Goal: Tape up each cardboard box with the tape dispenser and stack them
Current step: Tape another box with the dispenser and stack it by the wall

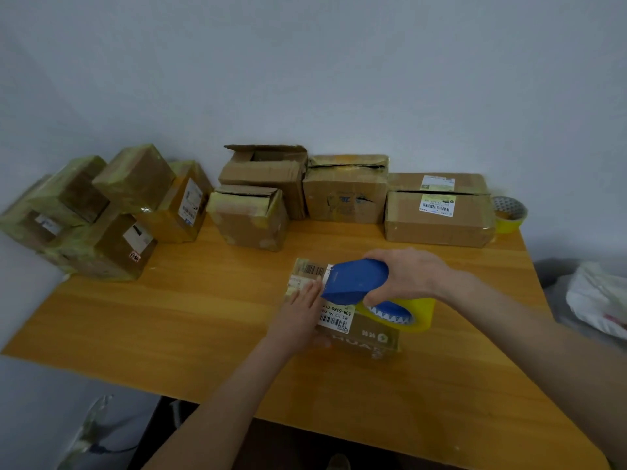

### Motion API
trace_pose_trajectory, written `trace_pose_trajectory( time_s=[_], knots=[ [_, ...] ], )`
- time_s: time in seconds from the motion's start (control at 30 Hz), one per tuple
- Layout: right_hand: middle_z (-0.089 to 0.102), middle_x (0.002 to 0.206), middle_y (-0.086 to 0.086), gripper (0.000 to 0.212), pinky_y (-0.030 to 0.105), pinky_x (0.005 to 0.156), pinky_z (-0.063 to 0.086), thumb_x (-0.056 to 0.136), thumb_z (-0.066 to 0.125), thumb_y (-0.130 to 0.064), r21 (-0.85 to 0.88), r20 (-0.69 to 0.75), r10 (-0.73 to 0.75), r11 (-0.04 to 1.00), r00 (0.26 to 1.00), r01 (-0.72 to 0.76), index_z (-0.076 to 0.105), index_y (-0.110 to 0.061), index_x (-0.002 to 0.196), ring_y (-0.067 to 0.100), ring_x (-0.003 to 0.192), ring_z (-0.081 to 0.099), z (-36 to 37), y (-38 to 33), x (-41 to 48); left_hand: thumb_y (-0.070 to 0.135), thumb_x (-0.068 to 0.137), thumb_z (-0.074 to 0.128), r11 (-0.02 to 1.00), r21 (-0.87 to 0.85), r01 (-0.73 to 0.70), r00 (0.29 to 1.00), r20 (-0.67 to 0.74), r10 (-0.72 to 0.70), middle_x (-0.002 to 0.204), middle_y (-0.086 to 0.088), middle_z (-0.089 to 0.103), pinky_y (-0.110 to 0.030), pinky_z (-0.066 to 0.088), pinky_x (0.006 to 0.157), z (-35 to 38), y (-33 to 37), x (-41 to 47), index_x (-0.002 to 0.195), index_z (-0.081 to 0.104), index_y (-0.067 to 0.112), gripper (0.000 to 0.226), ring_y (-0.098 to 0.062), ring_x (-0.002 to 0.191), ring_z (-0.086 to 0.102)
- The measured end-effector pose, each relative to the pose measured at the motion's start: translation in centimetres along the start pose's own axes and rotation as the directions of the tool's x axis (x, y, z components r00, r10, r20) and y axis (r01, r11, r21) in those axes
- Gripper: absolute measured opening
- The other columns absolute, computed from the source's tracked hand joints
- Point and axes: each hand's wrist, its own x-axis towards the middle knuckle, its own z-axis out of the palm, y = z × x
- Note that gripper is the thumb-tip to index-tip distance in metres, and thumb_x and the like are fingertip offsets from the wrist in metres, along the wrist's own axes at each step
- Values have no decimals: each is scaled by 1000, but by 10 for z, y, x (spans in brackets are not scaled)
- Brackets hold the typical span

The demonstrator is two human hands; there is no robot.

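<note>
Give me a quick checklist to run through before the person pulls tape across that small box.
1. Small box steadied: left hand lies flat on its top. Ok.
2. Tape dispenser held: right hand grips its blue body. Ok.
3. Tape left on the yellow roll: looks plentiful. Ok.
4. Left fingers clear of the dispenser's path: they lie right beside its front edge. Not ok.
5. Tape end stuck to the box: hidden under the dispenser. Cannot tell.
</note>
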Motion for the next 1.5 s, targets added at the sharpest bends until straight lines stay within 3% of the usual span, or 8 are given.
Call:
trace_pose_trajectory(
  time_s=[0.2,0.43,0.6,0.87,1.13,1.2,1.3,1.5],
  knots=[
    [53,112,-11,81,33,74,50,68,68,-65,35,-19,14,999,1000,-14,38,-40,139,17,96,54,-1,3,-1,54,84,60,1000,-17,-1,1000,-8,1,161,-3,-8,-42,3,121,2,3,0,152,8,16,93,-21,148,-8],
    [59,104,-13,69,38,76,58,66,73,-58,129,73,55,990,996,-64,48,-41,128,9,81,62,-7,43,-25,50,86,59,999,-37,10,1000,5,-10,157,1,-19,-36,-4,120,6,-1,-2,151,-13,18,102,-17,147,-12],
    [59,106,-11,70,34,76,54,69,70,-56,44,70,90,995,993,-94,43,-42,132,14,90,59,5,52,-32,58,78,63,998,-18,67,998,-15,-68,155,-1,-22,-39,-8,117,4,17,-1,151,-14,15,115,-20,145,-17],
    [55,103,-15,72,28,64,44,69,68,-60,20,56,55,998,997,-57,39,-45,133,14,88,56,8,54,-34,59,81,57,998,21,-61,998,20,61,152,-2,-28,-35,-13,115,6,43,12,147,-21,14,111,-17,143,-21],
    [57,98,-14,53,22,64,45,71,77,-38,279,81,46,958,996,-67,47,-44,115,7,83,57,21,92,-58,59,82,55,996,50,-76,997,33,75,150,-3,-30,-35,-11,117,8,38,13,142,-26,15,110,-17,142,-22],
    [58,103,-8,56,30,72,53,72,77,-33,301,108,65,949,992,-95,47,-41,118,13,88,59,34,99,-63,59,83,55,996,50,-73,997,35,72,150,-2,-30,-36,-10,118,10,41,13,145,-23,14,109,-16,142,-22],
    [58,109,-9,68,40,84,54,70,76,-40,252,98,111,959,989,-133,43,-41,130,17,96,58,44,100,-64,56,85,56,994,65,-90,996,9,90,152,1,-25,-36,-5,120,6,32,9,149,-17,16,105,-16,145,-17],
    [56,108,-14,82,35,78,53,68,68,-64,87,33,105,990,994,-108,32,-45,138,16,95,57,55,78,-49,55,83,60,995,60,-81,996,-21,83,155,4,-21,-37,-5,120,-3,35,7,148,-17,22,106,-16,144,-18]
  ],
)
